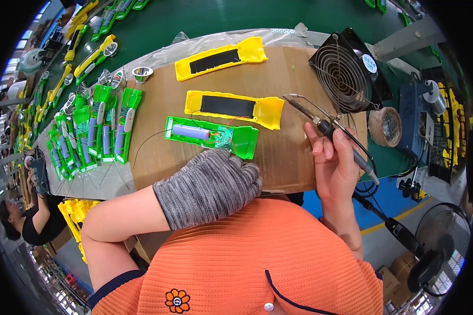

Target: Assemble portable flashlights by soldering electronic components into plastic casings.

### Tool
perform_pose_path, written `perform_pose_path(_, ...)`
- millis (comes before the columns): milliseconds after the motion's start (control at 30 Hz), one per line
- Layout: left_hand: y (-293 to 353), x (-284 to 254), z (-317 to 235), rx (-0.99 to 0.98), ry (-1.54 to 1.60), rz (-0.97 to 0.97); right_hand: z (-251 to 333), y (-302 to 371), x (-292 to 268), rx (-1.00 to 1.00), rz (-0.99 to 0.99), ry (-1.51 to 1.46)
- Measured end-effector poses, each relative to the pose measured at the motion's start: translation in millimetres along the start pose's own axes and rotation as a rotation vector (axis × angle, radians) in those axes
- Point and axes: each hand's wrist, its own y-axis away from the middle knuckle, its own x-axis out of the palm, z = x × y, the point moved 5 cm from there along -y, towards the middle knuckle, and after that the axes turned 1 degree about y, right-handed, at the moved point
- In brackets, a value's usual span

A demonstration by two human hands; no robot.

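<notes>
My left hand [210, 184], in a grey knit glove, is closed at the near edge of a green flashlight housing half [244, 143]. Its fingertips are mostly hidden. Inside that housing lie a purple cylindrical battery [191, 132] and a small green circuit board [224, 137] with thin wires. My bare right hand [333, 163] grips a soldering iron [327, 128] with a thin curved metal tube along it; the tip is raised, pointing left. Just beyond the green half is a yellow housing half [268, 111] with a black pad, and a second yellow half [252, 51] lies farther back.
Cardboard [157, 115] covers the work area. Several wired green halves [106, 126] stand in a row at left, near a reflector cup [142, 74]. A fan with a wire guard [342, 73] and a tape roll [385, 126] sit at right. Another person [29, 218] is at far left.
</notes>
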Motion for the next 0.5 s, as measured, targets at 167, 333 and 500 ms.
perform_pose_path(167,5,-8,14,-0.061,0.221,-0.391,-2,3,-2,-0.033,0.007,-0.005)
perform_pose_path(333,-10,5,10,-0.050,0.154,-0.629,-7,3,-3,-0.010,-0.030,-0.049)
perform_pose_path(500,58,20,20,-0.532,0.292,-0.407,-1,11,-8,0.002,-0.048,-0.035)
